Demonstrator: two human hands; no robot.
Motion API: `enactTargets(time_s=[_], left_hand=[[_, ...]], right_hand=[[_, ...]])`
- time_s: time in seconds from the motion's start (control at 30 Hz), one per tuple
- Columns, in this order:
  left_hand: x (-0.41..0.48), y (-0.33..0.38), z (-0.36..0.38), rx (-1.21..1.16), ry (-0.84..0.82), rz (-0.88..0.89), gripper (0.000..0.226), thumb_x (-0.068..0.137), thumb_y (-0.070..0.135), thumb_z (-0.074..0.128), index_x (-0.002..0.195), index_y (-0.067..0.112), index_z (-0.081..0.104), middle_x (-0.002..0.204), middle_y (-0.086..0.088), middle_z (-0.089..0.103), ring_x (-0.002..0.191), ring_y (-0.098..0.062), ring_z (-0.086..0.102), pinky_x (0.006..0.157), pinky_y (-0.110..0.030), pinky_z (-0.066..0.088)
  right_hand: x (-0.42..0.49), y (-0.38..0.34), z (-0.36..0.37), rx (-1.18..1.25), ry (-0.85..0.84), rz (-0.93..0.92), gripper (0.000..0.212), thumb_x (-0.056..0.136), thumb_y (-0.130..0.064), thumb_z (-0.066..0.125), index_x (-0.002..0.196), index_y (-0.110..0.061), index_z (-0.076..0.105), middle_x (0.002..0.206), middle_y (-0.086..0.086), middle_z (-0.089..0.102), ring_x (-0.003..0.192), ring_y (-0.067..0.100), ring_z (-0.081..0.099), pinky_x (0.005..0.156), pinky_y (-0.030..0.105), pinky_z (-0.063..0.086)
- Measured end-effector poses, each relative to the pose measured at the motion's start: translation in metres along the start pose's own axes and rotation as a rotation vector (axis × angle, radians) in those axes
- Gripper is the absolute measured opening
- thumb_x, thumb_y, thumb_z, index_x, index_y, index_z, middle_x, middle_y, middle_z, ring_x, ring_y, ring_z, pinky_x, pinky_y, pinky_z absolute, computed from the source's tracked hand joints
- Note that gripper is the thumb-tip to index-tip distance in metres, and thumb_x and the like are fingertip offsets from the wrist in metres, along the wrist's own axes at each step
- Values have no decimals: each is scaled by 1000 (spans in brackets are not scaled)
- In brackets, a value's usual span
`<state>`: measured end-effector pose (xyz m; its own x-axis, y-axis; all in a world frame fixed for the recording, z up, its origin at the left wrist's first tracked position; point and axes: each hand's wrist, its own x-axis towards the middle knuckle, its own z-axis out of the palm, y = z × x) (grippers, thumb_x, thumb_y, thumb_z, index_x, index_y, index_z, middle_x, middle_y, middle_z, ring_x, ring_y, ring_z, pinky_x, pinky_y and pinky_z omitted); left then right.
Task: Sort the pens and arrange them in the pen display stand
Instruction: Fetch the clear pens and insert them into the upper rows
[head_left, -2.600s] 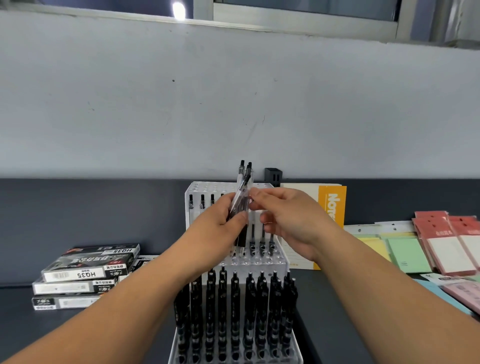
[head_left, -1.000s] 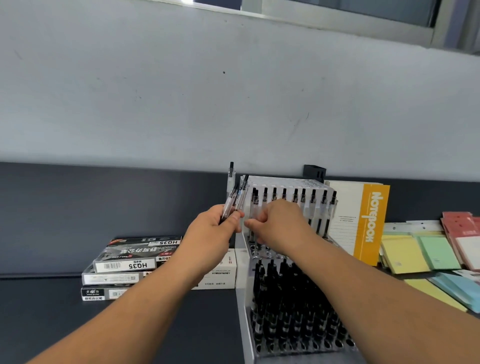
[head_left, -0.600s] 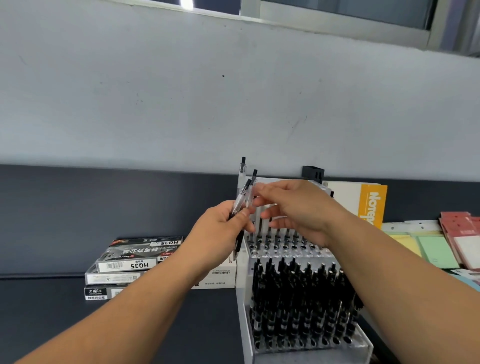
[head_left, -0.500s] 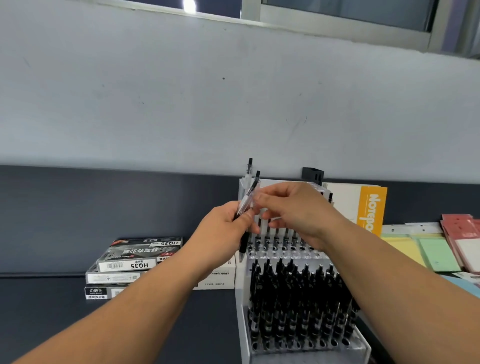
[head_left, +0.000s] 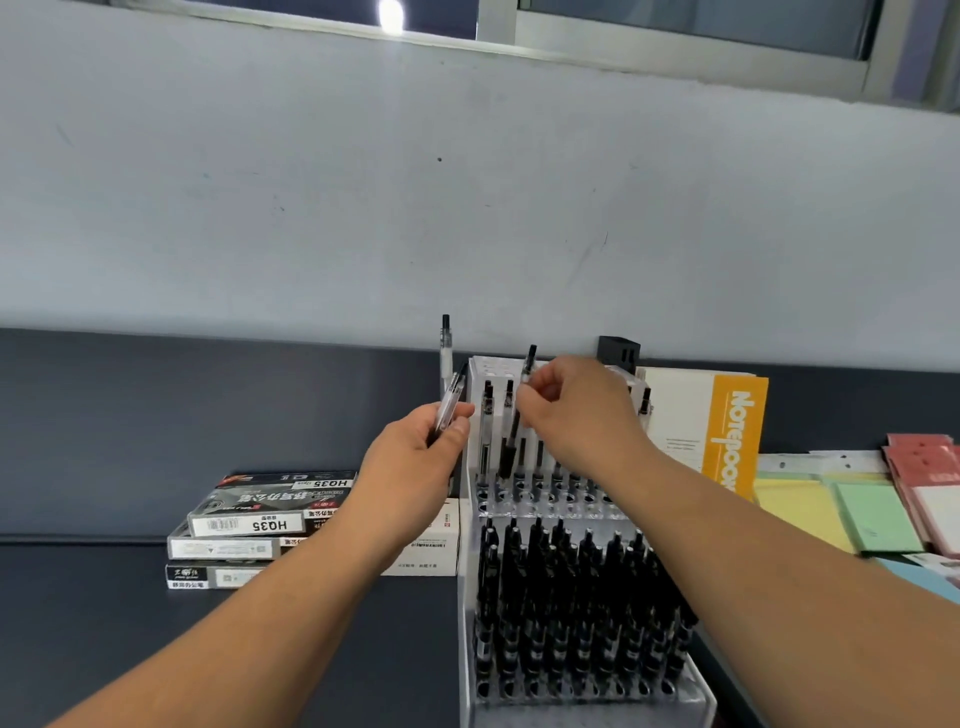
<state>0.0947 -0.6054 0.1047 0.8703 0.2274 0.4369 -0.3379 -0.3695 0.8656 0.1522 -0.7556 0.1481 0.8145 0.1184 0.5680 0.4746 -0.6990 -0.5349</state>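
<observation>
Two, perhaps three, clear-barrelled pens with black clickers stand upright in the left hand, fingers and thumb curled round them, held as stock just left of the tiered clear acrylic pen display stand at lower centre. The right hand pinches one more clear pen between thumb and fingertips, tip down over the stand's partly filled back rows, apparently to seat it among its kind. Black pens pack the front rows. Open dark tabletop lies lower left; stacked pen boxes and an orange-spined notebook hem the stand's sides.

Black pens, clear stand, orange-spined notebook.
</observation>
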Motion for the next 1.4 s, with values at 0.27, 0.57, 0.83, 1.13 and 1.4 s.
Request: enactTargets(time_s=[0.27,0.57,0.83,1.13,1.4], left_hand=[[0,-4,2,34,9,-21,21,99,32,46,113,36,61,35,14,34,37,-4,31,39,-11,30],[1,-1,7,0,-9,-21,21,100,29,46,114,33,62,34,13,30,35,-5,28,37,-11,28],[1,13,8,-20,-158,20,20,100,33,45,111,38,62,52,8,35,36,-4,24,42,-15,28],[1,27,33,87,-314,71,16,98,39,45,106,35,58,79,7,52,72,-7,47,61,-16,37],[2,33,44,37,-78,151,15,99,38,43,97,29,54,78,4,54,53,-2,42,54,-16,40]], right_hand=[[-5,3,18,-126,-67,17,24,87,-27,58,80,-11,74,79,3,73,72,15,67,68,28,54],[-11,5,24,-254,-64,-132,22,92,-31,54,84,-15,67,77,-1,69,74,14,63,72,31,52],[-8,7,-13,177,-86,16,29,93,-47,53,81,-26,68,76,-11,65,67,3,57,72,26,45],[6,15,-41,740,-261,200,17,87,-34,68,91,-18,73,86,-9,70,67,8,53,65,26,39],[0,41,-52,496,-70,103,22,94,-32,60,108,-18,68,91,-7,70,81,6,66,82,27,54]])
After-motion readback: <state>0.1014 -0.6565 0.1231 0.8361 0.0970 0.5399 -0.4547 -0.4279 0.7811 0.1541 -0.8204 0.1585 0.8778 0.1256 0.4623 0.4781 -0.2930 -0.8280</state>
